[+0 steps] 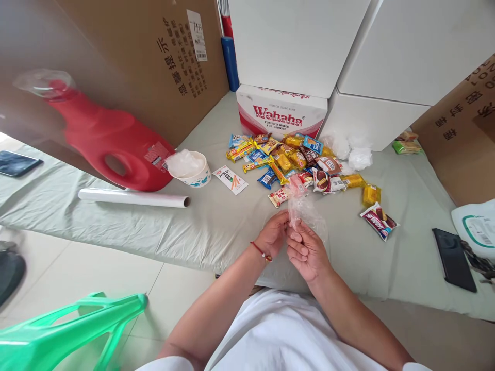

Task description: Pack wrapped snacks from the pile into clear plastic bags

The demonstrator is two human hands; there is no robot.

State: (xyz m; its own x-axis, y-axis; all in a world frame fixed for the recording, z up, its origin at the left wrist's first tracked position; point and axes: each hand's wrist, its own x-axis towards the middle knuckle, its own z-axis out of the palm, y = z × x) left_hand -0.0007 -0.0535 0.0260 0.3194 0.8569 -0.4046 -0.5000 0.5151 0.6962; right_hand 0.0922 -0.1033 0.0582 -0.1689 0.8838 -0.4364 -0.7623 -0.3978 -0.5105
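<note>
My left hand (pixel 275 233), with a red bracelet at the wrist, pinches the edge of a clear plastic bag (pixel 311 216). Close beside it, my right hand (pixel 308 250) has its fingers curled on the same bag, which hangs loosely away from me. A pinkish part of the bag lies near the pile of wrapped snacks (pixel 286 159). A red and cream snack packet (pixel 279 197) lies just beyond my left hand. To the right, a yellow-wrapped snack (pixel 372 195) and a purple and white snack packet (pixel 379 221) lie apart from the pile.
A Wahaha carton (pixel 282 111) stands behind the snacks, with crumpled clear bags (pixel 360 158) beside it. Leftward are a paper cup (pixel 199 178), a white packet (pixel 230 179), a white roll (pixel 133 198) and a red jug (pixel 112 134). A black phone (pixel 453 259) lies right; a green stool (pixel 77 332) stands below left.
</note>
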